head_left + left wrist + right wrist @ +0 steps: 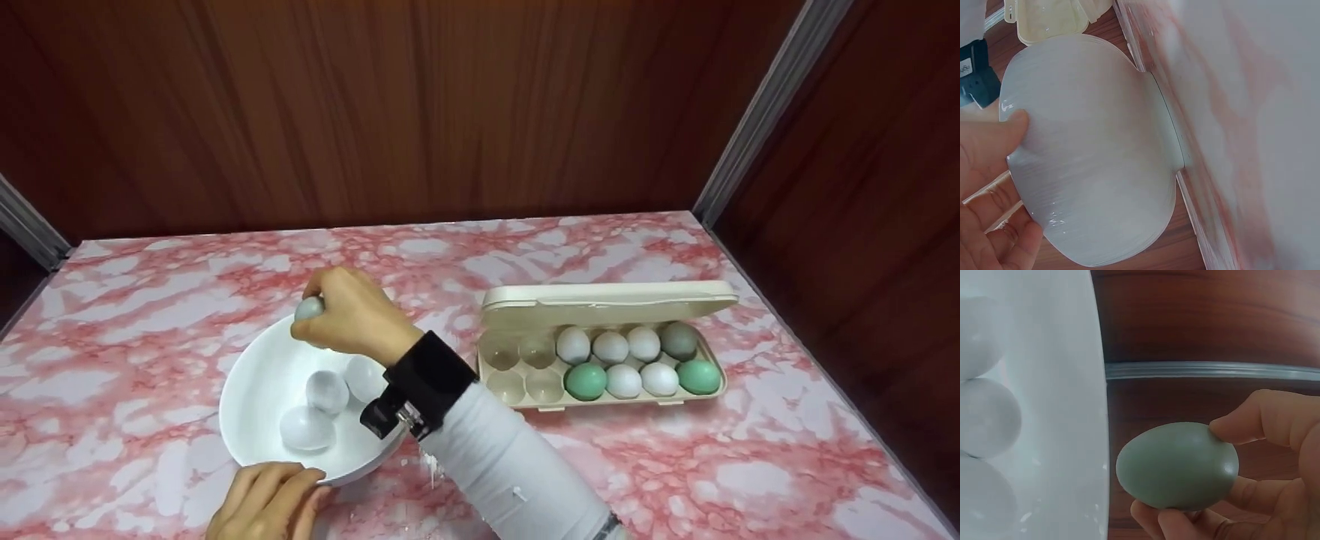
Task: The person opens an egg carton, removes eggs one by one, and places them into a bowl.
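Observation:
My right hand (352,311) pinches a pale green egg (1178,466) between thumb and fingers, above the far rim of a white bowl (255,375). In the right wrist view the egg lies sideways in the grip, beside the bowl's wall. Inside the bowl are three white eggs, one nearest me (307,429), one in the middle (328,391) and one partly behind the right wrist (364,377). The left hand (270,502) holds the bowl's near rim. Its thumb (1013,129) presses on the bowl's outside in the left wrist view, with the fingers at the edge.
Right of the bowl stands a cream egg carton (600,405), lid (607,294) raised. Its right part holds several white eggs, two green eggs (586,381) and a dark grey-green egg (679,341). Wood-look panels (450,112) rise behind the red-and-white marbled table (750,465) and at its right.

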Motion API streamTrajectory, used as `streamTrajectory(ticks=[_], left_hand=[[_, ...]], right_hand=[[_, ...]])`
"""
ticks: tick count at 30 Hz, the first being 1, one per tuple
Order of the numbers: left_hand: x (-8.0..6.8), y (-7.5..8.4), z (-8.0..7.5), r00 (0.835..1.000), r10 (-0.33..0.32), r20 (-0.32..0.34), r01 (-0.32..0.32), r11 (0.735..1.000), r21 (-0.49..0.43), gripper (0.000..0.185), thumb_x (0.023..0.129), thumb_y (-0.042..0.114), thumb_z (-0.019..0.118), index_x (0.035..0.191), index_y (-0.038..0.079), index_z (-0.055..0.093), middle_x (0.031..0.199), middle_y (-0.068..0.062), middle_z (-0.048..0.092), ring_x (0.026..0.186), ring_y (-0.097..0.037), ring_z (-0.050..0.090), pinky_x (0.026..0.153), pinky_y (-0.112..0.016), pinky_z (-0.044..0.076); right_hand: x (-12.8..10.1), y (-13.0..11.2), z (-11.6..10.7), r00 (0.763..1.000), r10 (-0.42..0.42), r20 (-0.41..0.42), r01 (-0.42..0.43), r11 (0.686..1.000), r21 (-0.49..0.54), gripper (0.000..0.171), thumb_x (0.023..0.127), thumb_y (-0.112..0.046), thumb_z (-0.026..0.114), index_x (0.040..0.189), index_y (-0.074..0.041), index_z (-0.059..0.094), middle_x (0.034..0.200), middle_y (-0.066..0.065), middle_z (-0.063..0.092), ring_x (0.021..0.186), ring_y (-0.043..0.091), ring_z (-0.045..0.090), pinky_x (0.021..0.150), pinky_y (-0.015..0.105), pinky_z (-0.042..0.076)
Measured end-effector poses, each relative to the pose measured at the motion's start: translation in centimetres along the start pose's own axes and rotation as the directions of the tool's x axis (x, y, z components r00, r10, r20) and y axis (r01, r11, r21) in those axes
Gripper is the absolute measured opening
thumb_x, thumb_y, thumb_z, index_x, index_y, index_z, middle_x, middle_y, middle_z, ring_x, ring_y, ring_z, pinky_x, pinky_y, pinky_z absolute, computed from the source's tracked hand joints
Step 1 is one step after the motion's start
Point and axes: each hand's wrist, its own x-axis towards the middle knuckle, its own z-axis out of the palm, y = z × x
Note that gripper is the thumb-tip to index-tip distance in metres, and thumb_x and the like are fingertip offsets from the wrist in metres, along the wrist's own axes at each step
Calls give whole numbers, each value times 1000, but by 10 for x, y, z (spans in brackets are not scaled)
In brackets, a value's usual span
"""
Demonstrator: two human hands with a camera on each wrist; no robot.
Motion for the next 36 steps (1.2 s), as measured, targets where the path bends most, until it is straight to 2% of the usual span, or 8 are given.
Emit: streamTrajectory(ticks=[7,12,14,21,25,27,32,36], left_hand=[[-1,-1,0,1000,12,16,-13,1000,27,52,104,46,45,80,10,74,80,-1,66,80,-18,57,67,-23,48],[-1,-5,4,997,66,-45,-64,997,35,50,104,45,46,79,11,74,79,-1,66,78,-18,58,67,-22,49],[-1,-5,4,997,59,-55,-58,998,12,49,104,44,47,79,10,74,80,-2,66,78,-19,57,69,-22,48],[-1,-2,0,1000,0,-2,0,1000,-9,51,104,45,46,82,9,74,81,-2,67,81,-19,57,70,-25,48],[-1,-5,3,998,54,-39,-53,998,20,50,104,45,47,80,10,74,79,-1,66,78,-18,58,67,-24,48],[-1,-6,4,995,81,-58,-79,996,36,50,104,44,47,78,11,74,78,0,66,77,-18,58,66,-24,49],[-1,-4,2,999,44,-28,-44,999,20,51,104,44,46,79,10,74,79,-1,66,79,-18,57,68,-26,48],[-1,-2,1,1000,18,-10,-18,1000,9,52,104,45,46,80,9,74,80,-1,66,80,-18,57,69,-26,48]], right_hand=[[10,17,18,997,64,51,-65,998,22,20,82,-17,75,98,-6,70,86,-3,63,75,8,54,64,16,45],[11,27,24,990,117,76,-118,993,10,26,83,-18,74,106,-6,70,92,-2,68,77,8,56,63,17,46],[10,29,25,988,130,87,-130,991,-3,24,84,-20,74,105,-9,70,91,-3,68,75,8,56,62,17,46],[9,32,29,987,128,101,-124,991,-45,11,84,-19,73,92,-12,72,73,-8,60,62,7,49,51,18,39],[8,33,30,985,135,107,-118,982,-149,10,82,-21,74,89,-15,71,74,-10,58,65,7,50,54,19,40],[8,34,32,985,130,115,-104,972,-210,7,80,-20,74,81,-17,67,69,-10,55,64,7,48,55,19,38],[8,37,35,987,91,133,-45,947,-318,33,74,-14,72,54,-20,47,52,-9,37,54,8,37,48,21,28],[9,37,36,986,91,142,-36,935,-352,40,74,-14,71,49,-20,41,48,-8,34,53,10,35,47,21,28]])
